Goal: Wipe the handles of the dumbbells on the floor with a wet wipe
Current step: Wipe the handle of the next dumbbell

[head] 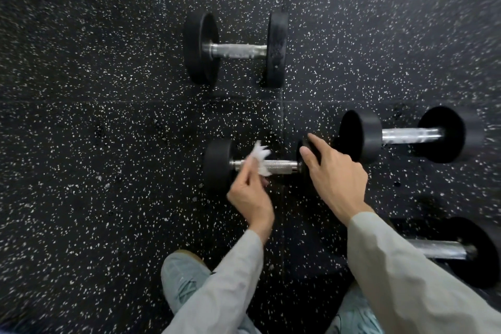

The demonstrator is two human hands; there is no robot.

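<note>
Left hand (250,195) pinches wipe (260,157) against handle (273,166) of near dumbbell (221,164), wipe at hand's 12 o'clock, draped over bar's left half. Right hand (334,173) sits on right weight, fingers relaxed, apparently resting on it; blur hides contact. Other dumbbells at 12 (235,50), 2 (412,135) and 4 (444,249).

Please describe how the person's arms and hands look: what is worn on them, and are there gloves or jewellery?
Both arms wear long, loose sleeves of plain light grey-green fabric, ending at the wrists with no visible cuff buttons or markings. The left hand and the right hand are bare: no gloves, and no rings, watch or bracelet can be seen from this view.
</note>
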